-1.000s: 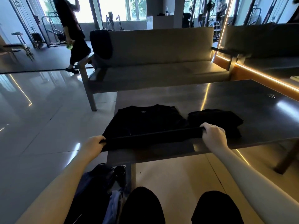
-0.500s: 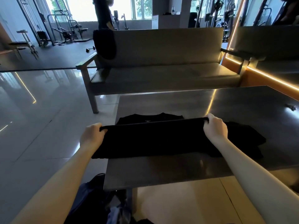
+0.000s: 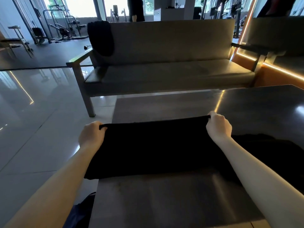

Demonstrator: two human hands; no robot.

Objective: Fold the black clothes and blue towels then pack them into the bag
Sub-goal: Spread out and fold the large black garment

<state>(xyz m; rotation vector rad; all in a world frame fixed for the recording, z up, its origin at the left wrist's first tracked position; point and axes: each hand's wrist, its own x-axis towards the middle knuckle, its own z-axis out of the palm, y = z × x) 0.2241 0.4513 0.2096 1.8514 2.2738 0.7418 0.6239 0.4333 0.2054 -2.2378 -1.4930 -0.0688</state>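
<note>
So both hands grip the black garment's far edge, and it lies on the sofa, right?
Not quite: the left hand and right hand grip the black garment by its far edge, but it lies on the table, the sofa beyond, as the head view shows.

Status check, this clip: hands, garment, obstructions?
Left hand, right hand: each grips a far corner of black garment. Garment lies on table, mid-fold. Another black cloth at right.
</note>
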